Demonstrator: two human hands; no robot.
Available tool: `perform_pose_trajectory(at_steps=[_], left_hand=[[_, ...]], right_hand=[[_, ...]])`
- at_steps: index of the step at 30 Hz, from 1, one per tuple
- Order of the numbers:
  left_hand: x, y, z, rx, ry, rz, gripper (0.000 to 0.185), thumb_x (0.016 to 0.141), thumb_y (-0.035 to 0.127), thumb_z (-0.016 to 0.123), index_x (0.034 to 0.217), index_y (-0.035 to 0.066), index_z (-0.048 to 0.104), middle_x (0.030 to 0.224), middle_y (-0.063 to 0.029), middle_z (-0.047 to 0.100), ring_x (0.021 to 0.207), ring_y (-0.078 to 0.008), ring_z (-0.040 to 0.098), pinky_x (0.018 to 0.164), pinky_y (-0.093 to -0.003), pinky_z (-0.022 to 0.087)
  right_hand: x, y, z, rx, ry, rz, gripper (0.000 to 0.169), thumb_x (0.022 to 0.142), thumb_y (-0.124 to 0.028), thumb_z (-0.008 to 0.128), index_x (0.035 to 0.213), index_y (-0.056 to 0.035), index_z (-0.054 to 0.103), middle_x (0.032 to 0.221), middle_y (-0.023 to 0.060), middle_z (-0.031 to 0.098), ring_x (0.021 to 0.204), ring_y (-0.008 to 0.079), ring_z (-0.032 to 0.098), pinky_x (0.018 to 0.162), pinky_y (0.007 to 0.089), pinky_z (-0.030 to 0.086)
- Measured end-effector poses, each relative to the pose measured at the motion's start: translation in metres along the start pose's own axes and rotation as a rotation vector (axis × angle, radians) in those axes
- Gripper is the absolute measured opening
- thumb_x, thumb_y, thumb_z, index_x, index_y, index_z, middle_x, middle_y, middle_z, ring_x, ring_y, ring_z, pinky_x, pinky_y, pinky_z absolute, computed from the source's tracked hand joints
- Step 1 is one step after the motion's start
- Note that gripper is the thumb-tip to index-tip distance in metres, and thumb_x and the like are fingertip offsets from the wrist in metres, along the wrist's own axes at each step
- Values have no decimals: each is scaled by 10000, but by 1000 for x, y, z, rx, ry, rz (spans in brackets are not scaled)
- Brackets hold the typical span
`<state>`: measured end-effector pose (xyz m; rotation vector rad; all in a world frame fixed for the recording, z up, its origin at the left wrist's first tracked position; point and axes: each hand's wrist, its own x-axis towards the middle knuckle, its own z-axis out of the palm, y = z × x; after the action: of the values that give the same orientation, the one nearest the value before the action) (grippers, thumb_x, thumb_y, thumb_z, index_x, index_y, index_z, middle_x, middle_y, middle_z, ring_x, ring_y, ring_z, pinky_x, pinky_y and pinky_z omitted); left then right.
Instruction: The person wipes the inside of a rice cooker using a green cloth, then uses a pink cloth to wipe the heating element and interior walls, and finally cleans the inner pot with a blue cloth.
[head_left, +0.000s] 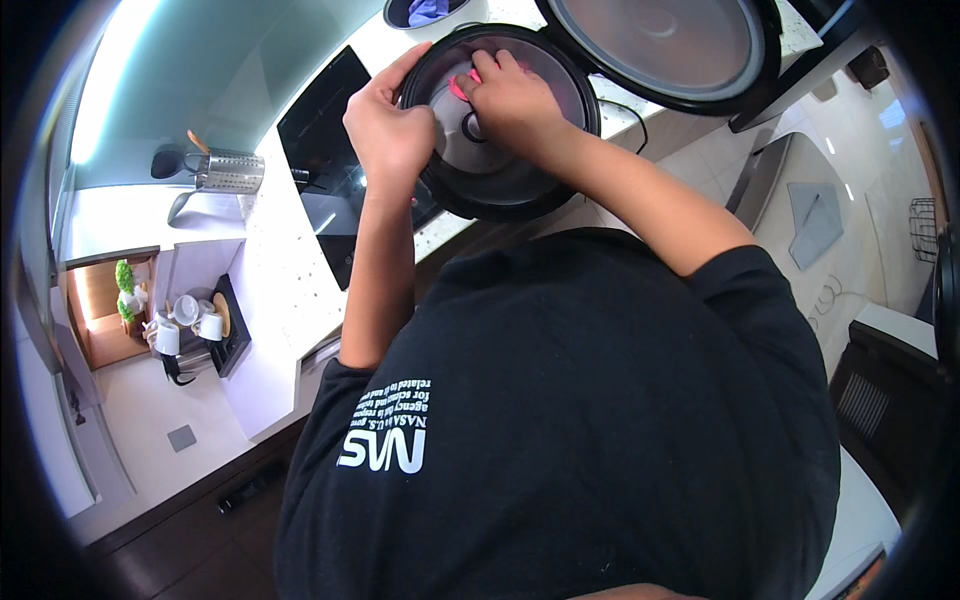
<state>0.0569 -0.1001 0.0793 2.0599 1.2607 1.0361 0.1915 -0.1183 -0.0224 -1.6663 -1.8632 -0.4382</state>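
Observation:
Before me a round cooker (517, 196), which looks like a rice cooker, has a black rim and a grey metal interior. Its lid (660, 45) stands open at the upper right. My left hand (394, 124) grips the cooker's left rim, thumb towards the inside. Inside the cooker, my right hand (514, 97) presses a pink cloth or sponge (459, 86) against the inner surface; much of it is hidden under the fingers. A dark round part (472, 127) shows at the middle of the cooker's floor, partly covered by my right hand.
Past the cooker a dark-rimmed pot (409, 22) holds a purple cloth (427, 10). A black glass hob (322, 97) lies left of the cooker on the speckled counter (292, 292). Further left are a perforated utensil holder (232, 172) and white mugs (166, 337). A black cable (637, 120) hangs at the right.

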Motion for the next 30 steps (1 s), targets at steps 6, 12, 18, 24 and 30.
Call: perform_pose_trajectory(at_steps=[6, 12, 18, 24, 30], left_hand=[[-3, 0, 6, -23, 32, 72, 623, 581, -78, 466, 1113, 110, 732, 850, -127, 737, 735, -104, 664, 783, -223, 488], [-6, 9, 11, 51, 61, 81, 639, 567, -80, 447, 1110, 102, 731, 792, -134, 723, 621, -87, 585, 714, -218, 484], [-12, 21, 18, 32, 44, 180, 623, 572, -81, 448, 1094, 99, 736, 785, -148, 717, 616, -114, 607, 709, -228, 492], [-7, 14, 17, 97, 13, 190, 630, 585, -94, 471, 1124, 108, 727, 858, -113, 734, 771, -118, 679, 792, -228, 500], [-7, 23, 11, 56, -37, 91, 645, 579, -118, 478, 1149, 73, 713, 912, -69, 733, 814, -103, 678, 813, -217, 501]], right_hand=[[-7, 5, -12, -22, -206, 144, 210, 753, -187, 684, 936, -85, 706, 1034, 98, 621, 924, 289, 631, 763, 365, 556], [1, 9, -64, 212, -896, 428, 346, 746, -266, 681, 1008, -43, 717, 1083, 187, 682, 1000, 300, 678, 862, 378, 533], [-15, 9, -63, 517, -1123, 421, 450, 763, -305, 651, 1120, -34, 695, 1132, 188, 681, 1026, 307, 669, 885, 390, 507], [-30, 49, -99, 960, -1033, 398, 439, 722, -167, 569, 1098, 36, 667, 1012, 177, 688, 922, 304, 658, 863, 364, 498], [-80, 111, -169, 1435, -807, 440, 454, 628, -79, 475, 1028, 59, 636, 1066, 134, 607, 981, 229, 592, 914, 295, 455]])
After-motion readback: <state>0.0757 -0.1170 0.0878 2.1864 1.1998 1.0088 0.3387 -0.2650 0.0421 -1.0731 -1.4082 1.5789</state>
